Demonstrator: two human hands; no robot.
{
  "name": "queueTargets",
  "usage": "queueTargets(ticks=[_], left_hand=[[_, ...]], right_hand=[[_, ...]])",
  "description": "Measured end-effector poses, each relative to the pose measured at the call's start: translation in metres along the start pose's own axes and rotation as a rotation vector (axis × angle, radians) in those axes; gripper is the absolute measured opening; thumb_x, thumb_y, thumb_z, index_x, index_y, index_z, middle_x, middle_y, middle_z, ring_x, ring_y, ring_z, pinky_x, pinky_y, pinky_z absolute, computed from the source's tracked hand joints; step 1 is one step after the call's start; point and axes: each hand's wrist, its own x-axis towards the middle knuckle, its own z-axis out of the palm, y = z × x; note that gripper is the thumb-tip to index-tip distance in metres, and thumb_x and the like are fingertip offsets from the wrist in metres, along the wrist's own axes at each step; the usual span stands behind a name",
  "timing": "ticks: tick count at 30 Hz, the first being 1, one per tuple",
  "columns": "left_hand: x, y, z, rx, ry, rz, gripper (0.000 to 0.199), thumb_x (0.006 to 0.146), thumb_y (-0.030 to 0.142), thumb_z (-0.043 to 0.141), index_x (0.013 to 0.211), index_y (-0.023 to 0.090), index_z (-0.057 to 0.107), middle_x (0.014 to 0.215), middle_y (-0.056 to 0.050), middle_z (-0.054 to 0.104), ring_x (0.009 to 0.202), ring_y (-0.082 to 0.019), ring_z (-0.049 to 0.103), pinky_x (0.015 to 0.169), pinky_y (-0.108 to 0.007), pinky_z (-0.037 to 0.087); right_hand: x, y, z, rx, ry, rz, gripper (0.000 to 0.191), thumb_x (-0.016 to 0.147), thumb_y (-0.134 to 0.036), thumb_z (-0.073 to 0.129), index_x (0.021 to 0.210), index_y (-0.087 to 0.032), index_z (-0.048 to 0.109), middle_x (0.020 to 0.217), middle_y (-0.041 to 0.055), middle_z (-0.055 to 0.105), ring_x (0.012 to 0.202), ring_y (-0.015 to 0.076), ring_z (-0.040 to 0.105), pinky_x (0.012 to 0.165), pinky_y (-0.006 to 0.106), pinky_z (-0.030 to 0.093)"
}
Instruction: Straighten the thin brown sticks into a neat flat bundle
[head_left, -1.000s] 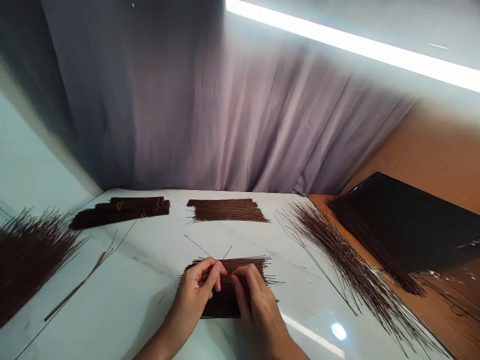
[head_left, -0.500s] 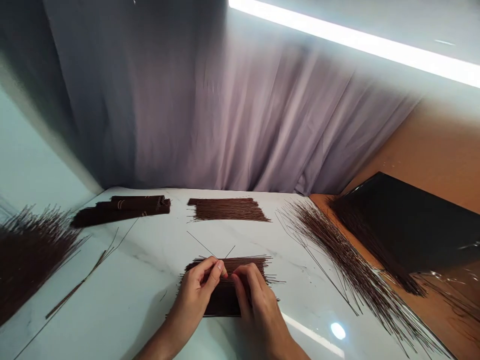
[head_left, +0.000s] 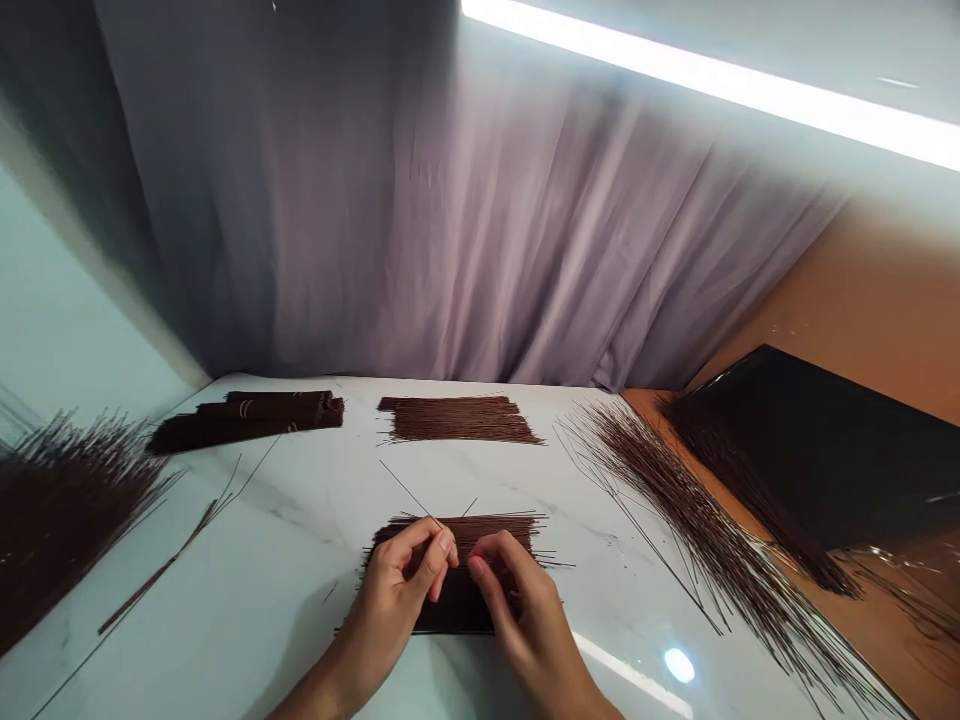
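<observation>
My left hand (head_left: 401, 580) is closed in a pinch on a thin brown strand (head_left: 405, 488) that sticks up and away to the left past the fingers. A short strand end (head_left: 469, 507) also shows just beyond them. My right hand (head_left: 521, 595) hovers a little to the right, thumb and fingertips pressed together; whatever is between them is too small to make out. Below both hands lies a flat dark brown mat of thin strands (head_left: 463, 610), its loose ends jutting out at the sides. My hands hide part of it.
Farther back on the white marbled table (head_left: 247, 580) are a strand panel (head_left: 457, 419) and rolled dark bundles (head_left: 255, 415). Loose strand piles lie left (head_left: 60, 530) and right (head_left: 697, 520). A small strand bunch (head_left: 176, 550) rests at left. A black sheet (head_left: 825, 450) is at right.
The right hand's fingers have shifted slightly, and the gap between the two hands' fingertips looks a bit different. The left hand still pinches the strand. The view has moved a little.
</observation>
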Motion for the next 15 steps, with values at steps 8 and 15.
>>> queueTargets(ticks=[8, 15], left_hand=[[-0.008, 0.014, -0.006, 0.039, -0.383, 0.016, 0.041, 0.103, 0.045, 0.047, 0.071, 0.019, 0.052, 0.065, 0.004, 0.045, 0.06, -0.012, 0.042, 0.059, -0.023, 0.033], [0.005, 0.017, -0.017, 0.102, -0.213, 0.041, 0.044, 0.104, 0.049, 0.044, 0.072, 0.02, 0.053, 0.064, 0.004, 0.049, 0.066, -0.014, 0.046, 0.065, -0.025, 0.034]], right_hand=[[0.076, -0.047, -0.075, 0.013, -0.637, -0.001, 0.02, 0.099, -0.036, 0.06, 0.09, -0.019, 0.065, 0.08, -0.0008, 0.063, 0.072, 0.0125, 0.052, 0.064, 0.022, 0.039], [0.019, -0.047, -0.041, -0.34, -0.199, -0.257, 0.023, 0.104, -0.02, 0.04, 0.088, -0.019, 0.057, 0.074, 0.0001, 0.059, 0.06, 0.0122, 0.048, 0.056, 0.025, 0.031]])
